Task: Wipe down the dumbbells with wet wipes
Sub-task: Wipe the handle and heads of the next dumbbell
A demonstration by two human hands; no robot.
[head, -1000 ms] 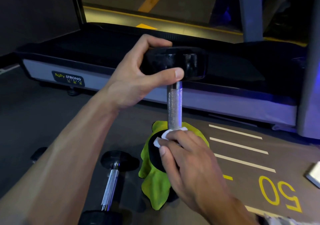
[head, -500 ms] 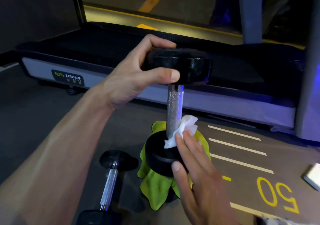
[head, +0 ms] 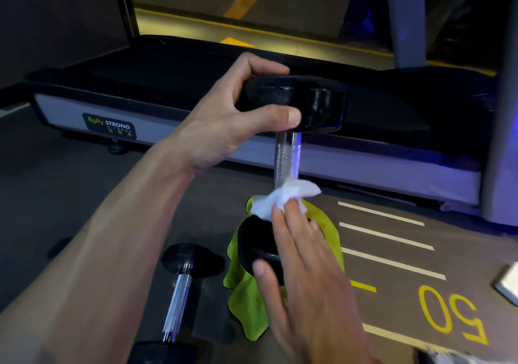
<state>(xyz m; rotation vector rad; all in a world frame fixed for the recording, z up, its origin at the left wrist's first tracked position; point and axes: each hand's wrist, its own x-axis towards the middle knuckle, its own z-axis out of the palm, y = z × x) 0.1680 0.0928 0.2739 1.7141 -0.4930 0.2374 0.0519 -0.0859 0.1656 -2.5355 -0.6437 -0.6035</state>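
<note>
A black dumbbell (head: pixel 287 161) with a knurled steel handle stands upright on a lime-green cloth (head: pixel 246 304). My left hand (head: pixel 224 122) grips its top head (head: pixel 316 105) from the left side. My right hand (head: pixel 302 262) presses a crumpled white wet wipe (head: pixel 283 199) against the top of the bottom head (head: pixel 255 248), beside the base of the handle. Its thumb rests on that head's side. A second dumbbell (head: pixel 179 296) lies flat on the floor to the left.
A treadmill deck (head: pixel 173 111) labelled BODY STRONG runs across the back, with an upright post (head: pixel 501 139) at the right. The floor has white lines and a yellow "50" (head: pixel 448 316). A white object (head: pixel 508 282) sits at the right edge.
My right hand has shifted from the side of the bottom head up onto its top, carrying the wipe around the handle base. The left hand keeps holding the top head.
</note>
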